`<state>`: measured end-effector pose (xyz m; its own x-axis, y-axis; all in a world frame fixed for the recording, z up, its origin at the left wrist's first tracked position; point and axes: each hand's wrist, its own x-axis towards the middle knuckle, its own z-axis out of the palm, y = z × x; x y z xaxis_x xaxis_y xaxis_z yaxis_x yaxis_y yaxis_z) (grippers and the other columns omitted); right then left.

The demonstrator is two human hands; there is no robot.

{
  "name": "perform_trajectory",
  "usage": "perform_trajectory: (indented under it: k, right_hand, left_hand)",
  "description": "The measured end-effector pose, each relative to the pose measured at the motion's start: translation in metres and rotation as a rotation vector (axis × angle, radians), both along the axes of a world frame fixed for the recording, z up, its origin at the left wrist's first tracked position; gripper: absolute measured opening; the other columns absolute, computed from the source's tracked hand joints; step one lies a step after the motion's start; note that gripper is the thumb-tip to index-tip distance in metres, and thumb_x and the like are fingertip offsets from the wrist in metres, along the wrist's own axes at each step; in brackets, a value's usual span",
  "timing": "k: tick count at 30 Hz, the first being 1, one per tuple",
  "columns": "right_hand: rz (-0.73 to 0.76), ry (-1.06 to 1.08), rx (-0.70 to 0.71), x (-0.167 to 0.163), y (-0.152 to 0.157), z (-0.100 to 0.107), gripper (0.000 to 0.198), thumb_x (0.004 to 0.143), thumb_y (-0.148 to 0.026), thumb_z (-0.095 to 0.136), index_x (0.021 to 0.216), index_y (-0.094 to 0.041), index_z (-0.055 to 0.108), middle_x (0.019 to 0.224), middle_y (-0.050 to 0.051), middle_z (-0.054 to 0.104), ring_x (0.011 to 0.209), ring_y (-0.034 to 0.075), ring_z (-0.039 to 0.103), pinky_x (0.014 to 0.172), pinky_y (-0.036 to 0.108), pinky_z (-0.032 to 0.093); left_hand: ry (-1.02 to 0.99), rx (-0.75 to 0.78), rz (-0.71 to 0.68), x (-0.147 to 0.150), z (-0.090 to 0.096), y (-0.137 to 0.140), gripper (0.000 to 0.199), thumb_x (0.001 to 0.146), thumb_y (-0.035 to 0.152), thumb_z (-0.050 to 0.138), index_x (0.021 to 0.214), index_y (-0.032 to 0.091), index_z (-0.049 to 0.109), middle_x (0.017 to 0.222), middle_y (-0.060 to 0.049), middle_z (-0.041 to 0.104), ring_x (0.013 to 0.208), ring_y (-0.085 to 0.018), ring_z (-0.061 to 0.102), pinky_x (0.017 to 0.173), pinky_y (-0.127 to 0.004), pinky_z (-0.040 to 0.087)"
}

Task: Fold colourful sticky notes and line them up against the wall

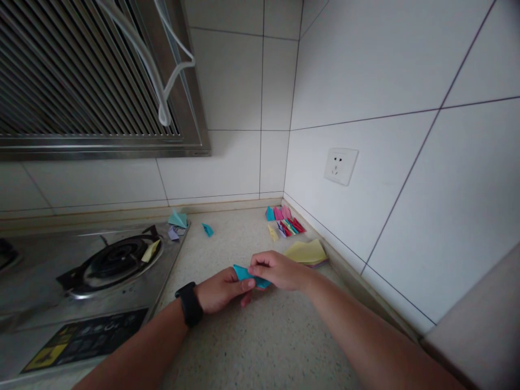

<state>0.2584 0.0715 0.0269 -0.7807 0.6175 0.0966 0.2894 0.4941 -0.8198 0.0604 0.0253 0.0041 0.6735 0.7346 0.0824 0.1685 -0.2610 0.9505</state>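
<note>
A blue piece of folded paper (242, 272) is held between both hands just above the speckled counter (260, 346). My left hand (221, 291), with a black watch (189, 304) on its wrist, grips the paper with the thumb on top. My right hand (280, 270) pinches the paper's upper right side, its fingers covering part of it. Close behind the right hand lies a stack of yellow paper sheets (306, 252). Farther back by the corner sit several small folded papers (289, 226) in pink, red, blue, purple and yellow.
A small blue folded paper (207, 229) lies on the counter at the back. On the left is a gas stove (122, 257) with a yellow paper piece (150, 251) on its burner. Light teal paper (177, 219) rests at the stove's corner. A range hood (101, 143) with a hanging white cable (163, 111) is above.
</note>
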Motion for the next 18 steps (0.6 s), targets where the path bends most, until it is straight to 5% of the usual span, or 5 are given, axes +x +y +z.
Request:
perform_trajectory:
  k: [11,18]
  right_hand:
    - [-0.007,-0.038,-0.014,-0.0016,-0.0012,0.0026,0.036,0.090,-0.047,0.047,0.075,-0.015,0.055,0.063,-0.003,0.049,0.057,0.008,0.042,0.051,0.019,0.031]
    - [-0.012,-0.032,0.041,-0.0011,0.0014,0.0017,0.035,0.091,-0.044,0.047,0.074,-0.015,0.055,0.062,-0.005,0.042,0.057,0.008,0.037,0.051,0.020,0.029]
  left_hand:
    - [-0.069,-0.066,-0.013,-0.0004,0.0012,0.0008,0.048,0.093,0.052,0.042,0.079,0.012,0.066,0.058,0.000,0.058,0.062,-0.013,0.053,0.074,-0.027,0.039]
    - [-0.019,-0.031,0.040,-0.0027,0.0016,0.0016,0.060,0.096,0.051,0.033,0.059,0.012,0.061,0.059,-0.003,0.059,0.063,-0.013,0.055,0.075,-0.027,0.038]
